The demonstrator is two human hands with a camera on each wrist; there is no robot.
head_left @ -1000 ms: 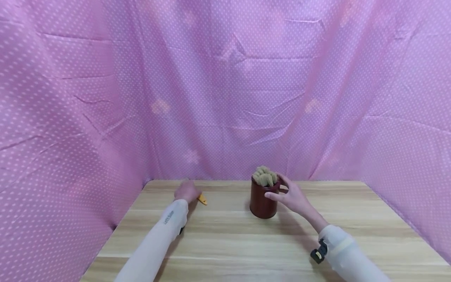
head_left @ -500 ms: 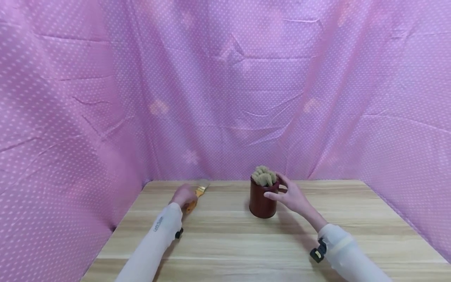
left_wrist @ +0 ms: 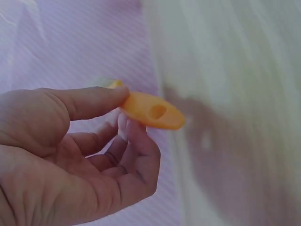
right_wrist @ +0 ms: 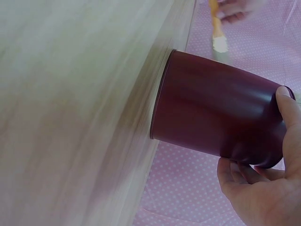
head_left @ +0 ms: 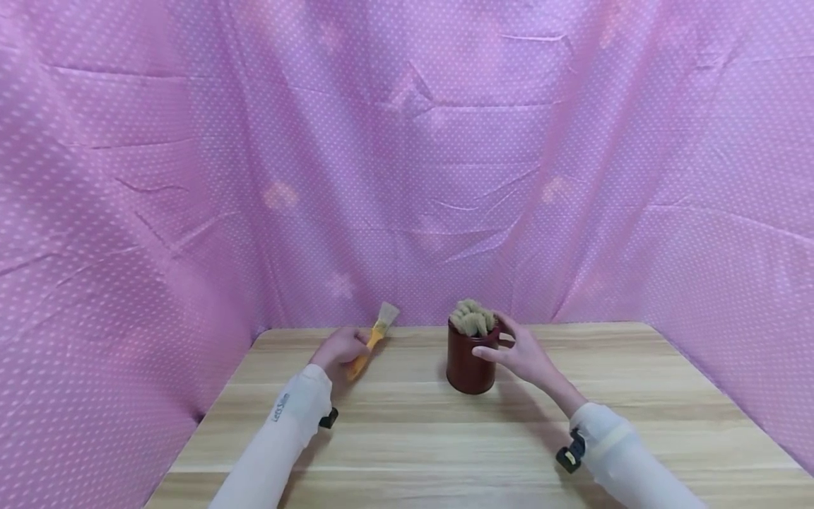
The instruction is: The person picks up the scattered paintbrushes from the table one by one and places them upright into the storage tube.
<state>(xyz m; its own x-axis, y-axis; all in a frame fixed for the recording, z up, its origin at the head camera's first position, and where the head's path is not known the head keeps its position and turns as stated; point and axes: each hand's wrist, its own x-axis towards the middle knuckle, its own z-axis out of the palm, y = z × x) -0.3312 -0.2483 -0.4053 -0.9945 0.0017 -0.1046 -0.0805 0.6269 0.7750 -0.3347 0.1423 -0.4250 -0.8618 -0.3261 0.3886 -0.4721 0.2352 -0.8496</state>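
Note:
In the head view my left hand pinches a paintbrush by its orange-yellow handle. The brush leans with its pale bristles up and to the right, raised off the table. In the left wrist view the thumb and curled fingers grip the handle near its holed end. A dark red mug stands upright on the table, with tan, tufted pieces filling its mouth. My right hand holds the mug near its rim, thumb on the near side and fingers round by the handle.
The light wooden table spreads under both arms, and its far edge lies just behind the mug. Pink dotted cloth hangs behind and on both sides. Black wrist cameras sit on the sleeves.
My left hand has lifted the brush from the table and turned it, so the bristles now point up and right. The right hand keeps its hold on the mug, which stays in place.

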